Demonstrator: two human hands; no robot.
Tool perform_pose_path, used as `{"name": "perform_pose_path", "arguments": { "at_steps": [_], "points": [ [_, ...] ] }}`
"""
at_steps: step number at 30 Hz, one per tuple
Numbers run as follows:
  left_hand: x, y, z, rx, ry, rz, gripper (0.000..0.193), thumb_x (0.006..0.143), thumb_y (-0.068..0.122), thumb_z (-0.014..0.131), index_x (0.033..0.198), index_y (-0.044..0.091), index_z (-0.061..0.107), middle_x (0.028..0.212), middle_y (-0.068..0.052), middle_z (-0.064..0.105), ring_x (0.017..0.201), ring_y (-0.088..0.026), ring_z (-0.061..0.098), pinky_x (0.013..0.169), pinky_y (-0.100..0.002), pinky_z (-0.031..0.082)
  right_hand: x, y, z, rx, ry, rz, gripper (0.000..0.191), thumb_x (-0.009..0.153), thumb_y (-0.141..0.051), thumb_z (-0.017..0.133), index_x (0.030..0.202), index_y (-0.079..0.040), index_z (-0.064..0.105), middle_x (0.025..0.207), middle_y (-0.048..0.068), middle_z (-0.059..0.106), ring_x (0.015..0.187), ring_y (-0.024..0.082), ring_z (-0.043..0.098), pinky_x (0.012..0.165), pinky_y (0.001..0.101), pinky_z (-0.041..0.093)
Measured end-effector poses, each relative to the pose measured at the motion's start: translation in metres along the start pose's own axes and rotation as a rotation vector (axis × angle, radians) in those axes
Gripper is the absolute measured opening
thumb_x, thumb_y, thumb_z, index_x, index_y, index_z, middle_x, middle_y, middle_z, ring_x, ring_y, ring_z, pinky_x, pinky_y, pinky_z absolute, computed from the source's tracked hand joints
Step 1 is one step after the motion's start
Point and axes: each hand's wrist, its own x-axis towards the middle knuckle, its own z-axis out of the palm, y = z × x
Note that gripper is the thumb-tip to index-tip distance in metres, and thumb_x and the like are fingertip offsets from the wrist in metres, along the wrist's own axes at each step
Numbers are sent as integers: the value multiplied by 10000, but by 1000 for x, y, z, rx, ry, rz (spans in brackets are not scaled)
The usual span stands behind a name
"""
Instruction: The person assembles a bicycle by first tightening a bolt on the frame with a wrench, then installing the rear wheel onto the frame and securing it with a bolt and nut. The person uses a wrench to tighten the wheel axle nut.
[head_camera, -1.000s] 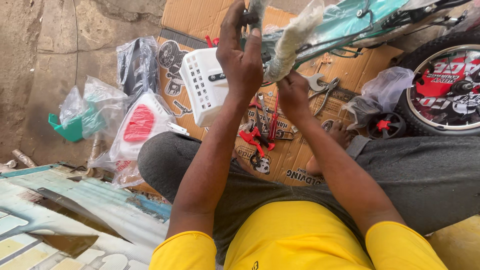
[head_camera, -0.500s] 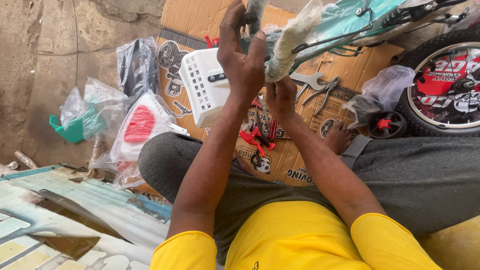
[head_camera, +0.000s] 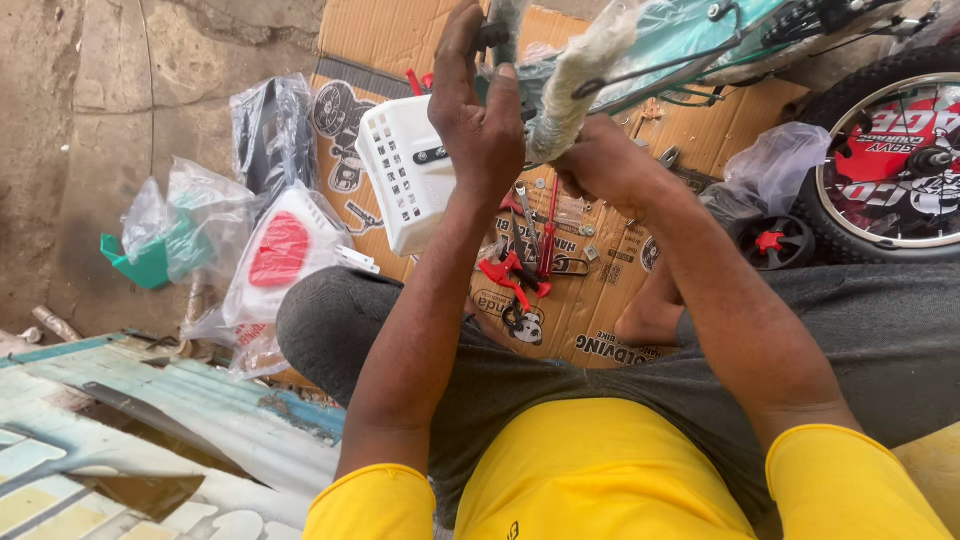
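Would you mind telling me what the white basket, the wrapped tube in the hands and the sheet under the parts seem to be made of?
White basket: looks like moulded plastic, matte, with rows of punched slots. Wrapped tube: covered in whitish foam-like sheet; the tube's own material is hidden. Sheet: brown corrugated cardboard, printed and creased. Left hand and right hand both grip near the wrap.

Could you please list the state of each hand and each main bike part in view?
Left hand: raised, gripping the wrapped frame.
Right hand: closed on the frame, which is teal and partly in foam wrap.
Basket: white, unbagged, on the cardboard.
Wheel: unmounted, lying on the ground.
Red-and-white part: bagged.
Green part: bagged.
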Motion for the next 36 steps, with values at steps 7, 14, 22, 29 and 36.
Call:
{"name": "perform_pose_path", "arguments": {
  "at_steps": [7, 14, 22, 29, 36],
  "points": [
    [1, 1, -1, -29, -2, 7, 492, 1001, -87, 564, 1480, -39, 464, 1523, -162, 505, 1387, -234, 553, 1248, -363, 415, 0, 42, 58, -151, 545, -755, 108, 1073, -49, 586, 1135, 7, 654, 1034, 183, 693, 914, 362, 707, 779, 426, 547],
    [-1, -4, -3, -49, -20, 22, 504, 1010, -73, 557, 1499, -27, 443, 1539, -155, 489, 1423, -229, 533, 1277, -362, 394, 22, 58, 75, -318, 673, -717, 101, 1006, 19, 633, 1102, -10, 627, 978, 172, 665, 841, 371, 704, 706, 461, 535],
    [16, 2, -15, -340, -133, -173, 533, 966, -65, 651, 1473, -65, 486, 1433, -178, 598, 1383, -243, 575, 1263, -377, 406, 0, 39, 46, -304, 492, -649, 18, 1001, 9, 672, 992, 10, 656, 860, 178, 675, 762, 368, 683, 667, 469, 506],
    [47, 30, -40, -255, -262, -432, 420, 1022, 231, 678, 1321, -63, 693, 1227, -130, 754, 1107, -156, 665, 1048, -311, 510, 17, 51, 69, -332, 722, -737, 33, 982, 8, 673, 978, 24, 645, 866, 190, 655, 764, 390, 663, 637, 469, 487],
    [26, 19, 16, -168, 108, -288, 382, 996, 128, 715, 1322, -53, 628, 1180, -146, 712, 1094, -203, 670, 1043, -344, 521, 25, 54, 82, -334, 806, -722, 45, 979, 15, 646, 1024, 14, 653, 888, 179, 653, 763, 369, 659, 648, 457, 489]
  ]
}}
